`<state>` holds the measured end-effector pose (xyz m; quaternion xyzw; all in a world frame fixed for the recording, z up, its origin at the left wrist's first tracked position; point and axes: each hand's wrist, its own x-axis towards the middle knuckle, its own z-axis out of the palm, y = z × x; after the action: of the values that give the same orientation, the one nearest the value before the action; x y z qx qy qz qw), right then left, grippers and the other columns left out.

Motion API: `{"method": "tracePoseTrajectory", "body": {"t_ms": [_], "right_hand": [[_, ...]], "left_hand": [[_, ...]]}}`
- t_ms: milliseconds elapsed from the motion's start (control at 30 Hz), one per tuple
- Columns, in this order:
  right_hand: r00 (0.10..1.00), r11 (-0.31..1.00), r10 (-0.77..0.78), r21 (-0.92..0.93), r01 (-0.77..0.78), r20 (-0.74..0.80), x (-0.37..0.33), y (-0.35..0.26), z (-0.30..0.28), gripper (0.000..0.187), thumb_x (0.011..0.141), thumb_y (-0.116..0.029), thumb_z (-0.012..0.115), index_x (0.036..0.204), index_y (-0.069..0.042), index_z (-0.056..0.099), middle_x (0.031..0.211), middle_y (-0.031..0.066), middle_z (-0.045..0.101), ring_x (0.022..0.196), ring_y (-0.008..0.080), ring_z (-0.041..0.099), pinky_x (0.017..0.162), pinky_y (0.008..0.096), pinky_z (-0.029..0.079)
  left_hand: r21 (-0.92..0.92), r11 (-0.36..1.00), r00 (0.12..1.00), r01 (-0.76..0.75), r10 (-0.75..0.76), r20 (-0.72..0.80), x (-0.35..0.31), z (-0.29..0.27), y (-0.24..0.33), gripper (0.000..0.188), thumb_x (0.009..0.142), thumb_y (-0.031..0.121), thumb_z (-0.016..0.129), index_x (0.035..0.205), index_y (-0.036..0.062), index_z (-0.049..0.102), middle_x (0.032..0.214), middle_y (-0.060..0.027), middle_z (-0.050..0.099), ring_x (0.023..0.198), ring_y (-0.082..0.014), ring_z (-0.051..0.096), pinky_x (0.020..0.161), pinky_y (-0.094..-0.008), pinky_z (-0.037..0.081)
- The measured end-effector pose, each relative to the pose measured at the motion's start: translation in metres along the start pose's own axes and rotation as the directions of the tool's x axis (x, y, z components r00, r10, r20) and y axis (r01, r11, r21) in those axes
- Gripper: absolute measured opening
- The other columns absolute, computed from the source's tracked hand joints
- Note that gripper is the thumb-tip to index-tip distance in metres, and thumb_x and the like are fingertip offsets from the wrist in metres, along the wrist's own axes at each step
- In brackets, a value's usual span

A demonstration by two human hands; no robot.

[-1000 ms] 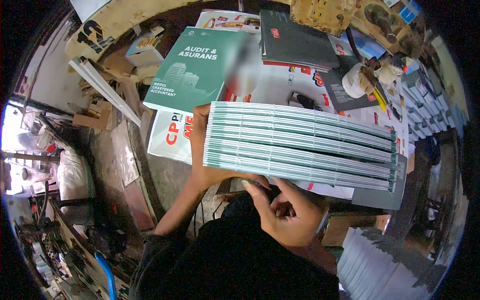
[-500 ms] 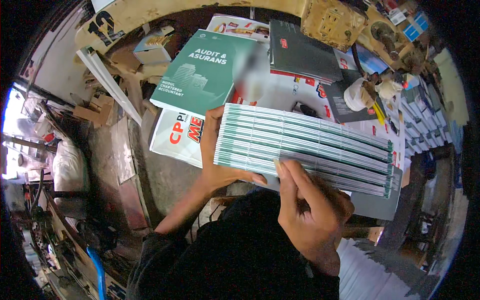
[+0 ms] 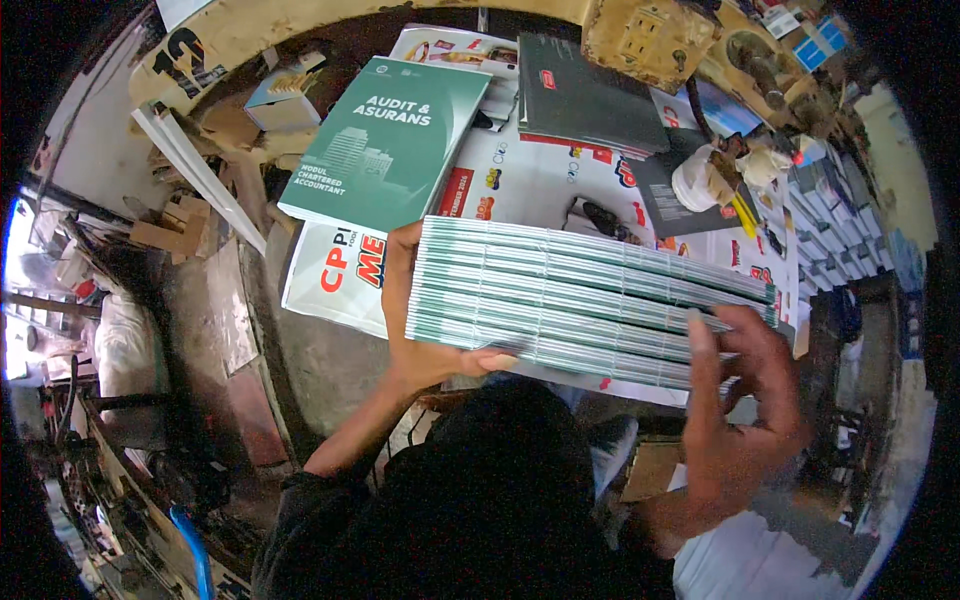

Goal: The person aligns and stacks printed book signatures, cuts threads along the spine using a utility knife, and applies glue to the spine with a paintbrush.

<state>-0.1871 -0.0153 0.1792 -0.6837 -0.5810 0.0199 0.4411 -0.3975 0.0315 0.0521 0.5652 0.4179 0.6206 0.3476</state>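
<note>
A thick bundle of sewn book sections (image 3: pixel 560 300), white spines with green bands and stitches across them, lies tilted with its spines toward me. My left hand (image 3: pixel 430 345) grips its left end, thumb along the near edge and fingers behind. At the right end my right hand (image 3: pixel 745 390) is slightly blurred, its thumb and index tips close together against the spines. What lies between those tips, if anything, is too small to make out. A green-covered book (image 3: pixel 385 140) rests beyond the bundle, on the left.
Printed sheets (image 3: pixel 540 190) cover the table under the bundle. Behind stand dark booklets (image 3: pixel 590 100) and a yellowed metal machine part (image 3: pixel 650 40). White-wrapped spools (image 3: pixel 700 180) sit at the right, beside stacked bound blocks (image 3: pixel 830 210). Long white strips (image 3: pixel 200 180) lean at the left.
My right hand has moved right along the spines, from the middle to the right end, its fingers looser. The bundle has shifted slightly left in view, still in my left hand.
</note>
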Motion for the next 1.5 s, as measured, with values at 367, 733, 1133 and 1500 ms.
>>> {"method": "tracePoseTrajectory", "body": {"t_ms": [367,733,1133,1500], "right_hand": [[0.977,0.997,-0.024,-0.074,0.009,-0.213,0.058,0.107,-0.059,0.014,0.083,-0.009,0.069,0.094,-0.001,0.070,0.089,0.0108,0.070,0.077,0.0144,0.063,0.071,0.0280,0.050],[0.883,0.842,-0.310,-0.330,0.427,0.353,0.213,0.368,0.103,0.035,0.081,-0.007,0.064,0.115,-0.003,0.059,0.110,0.0161,0.064,0.103,0.0302,0.062,0.085,0.0373,0.049],[0.820,0.997,0.058,-0.071,-0.021,0.569,0.206,0.428,-0.015,0.039,0.082,-0.016,0.061,0.118,-0.001,0.056,0.099,0.0047,0.062,0.088,0.0133,0.058,0.079,0.0282,0.045],[0.960,0.885,0.237,0.375,-0.276,0.149,-0.039,0.084,-0.084,0.046,0.091,-0.018,0.054,0.129,0.006,0.045,0.089,0.0105,0.059,0.072,0.0163,0.057,0.066,0.0300,0.048]], "left_hand": [[0.096,0.992,0.996,0.086,-0.086,-0.002,-0.004,-0.003,0.013,0.112,0.059,0.056,0.080,0.136,-0.0084,0.030,0.127,-0.0202,0.044,0.113,-0.0290,0.052,0.096,-0.0417,0.043],[0.440,0.868,0.970,-0.230,0.240,0.033,-0.028,-0.022,-0.045,0.106,0.066,0.081,0.055,0.128,-0.0036,0.041,0.123,-0.0160,0.049,0.114,-0.0284,0.048,0.103,-0.0442,0.033],[0.080,0.904,0.906,-0.420,0.413,0.088,0.012,-0.006,-0.020,0.101,0.049,0.065,0.077,0.121,0.0025,0.042,0.116,-0.0127,0.053,0.114,-0.0286,0.045,0.097,-0.0426,0.036],[0.021,0.872,0.867,-0.489,0.484,0.118,0.020,-0.005,-0.024,0.080,0.076,0.056,0.071,0.122,-0.0010,0.039,0.115,-0.0160,0.050,0.115,-0.0326,0.043,0.099,-0.0460,0.032]]}}
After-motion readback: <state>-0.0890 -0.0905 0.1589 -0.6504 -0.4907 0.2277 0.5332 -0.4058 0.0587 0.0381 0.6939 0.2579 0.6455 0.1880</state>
